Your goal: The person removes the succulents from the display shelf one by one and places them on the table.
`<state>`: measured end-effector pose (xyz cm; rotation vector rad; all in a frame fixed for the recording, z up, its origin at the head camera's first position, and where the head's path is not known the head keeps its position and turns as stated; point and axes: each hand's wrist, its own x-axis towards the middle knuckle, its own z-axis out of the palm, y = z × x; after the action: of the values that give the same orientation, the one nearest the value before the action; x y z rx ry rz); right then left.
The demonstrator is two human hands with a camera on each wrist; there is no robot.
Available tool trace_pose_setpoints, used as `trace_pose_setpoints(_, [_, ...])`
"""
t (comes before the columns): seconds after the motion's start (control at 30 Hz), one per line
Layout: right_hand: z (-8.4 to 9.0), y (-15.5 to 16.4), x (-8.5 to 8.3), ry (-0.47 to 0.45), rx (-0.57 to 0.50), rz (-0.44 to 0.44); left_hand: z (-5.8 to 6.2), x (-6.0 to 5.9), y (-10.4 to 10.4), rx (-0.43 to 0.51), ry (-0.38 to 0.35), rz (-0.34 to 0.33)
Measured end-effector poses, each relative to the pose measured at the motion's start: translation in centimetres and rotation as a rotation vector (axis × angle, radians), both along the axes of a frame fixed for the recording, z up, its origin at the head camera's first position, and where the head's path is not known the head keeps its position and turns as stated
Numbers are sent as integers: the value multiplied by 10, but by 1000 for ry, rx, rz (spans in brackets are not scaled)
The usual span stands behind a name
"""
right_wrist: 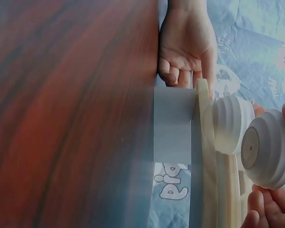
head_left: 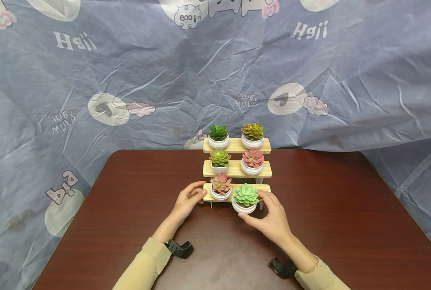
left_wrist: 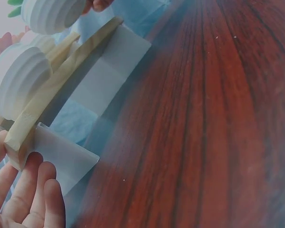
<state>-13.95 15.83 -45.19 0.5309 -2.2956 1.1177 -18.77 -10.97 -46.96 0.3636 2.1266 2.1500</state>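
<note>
My right hand holds a light green succulent in a white ribbed pot, thumb at the front and fingers behind. The pot is raised off the bottom tier, its underside visible in the right wrist view. My left hand grips the left end of the wooden tier of a three-tier plant stand; its fingers curl at the board's end. Beside it on that tier sits a pink succulent in a white pot.
Dark green and olive-red succulents stand on the top tier. A light green succulent and a pink one are on the middle tier. The stand is on a dark red table, before a blue-grey printed cloth.
</note>
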Motion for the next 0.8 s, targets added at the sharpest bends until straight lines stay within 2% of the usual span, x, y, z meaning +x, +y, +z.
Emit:
trace_pose_setpoints(0.17, [0,-5,4,6,6,34,-1,0,0,-7,1,0])
trace_pose_setpoints(0.4, [-2,-12,8,3,14,82,-25,-12,-2,11,7,17])
trace_pose_setpoints(0.5, [-3,-14,10,-3,12,112,-28,-13,-1,3,8,28])
trace_pose_setpoints(0.67, [-5,-20,12,-25,8,174,-26,-12,-2,14,9,18])
trace_pose_setpoints(0.8, [-8,-24,14,-45,23,202,-11,-5,-1,7,12,2])
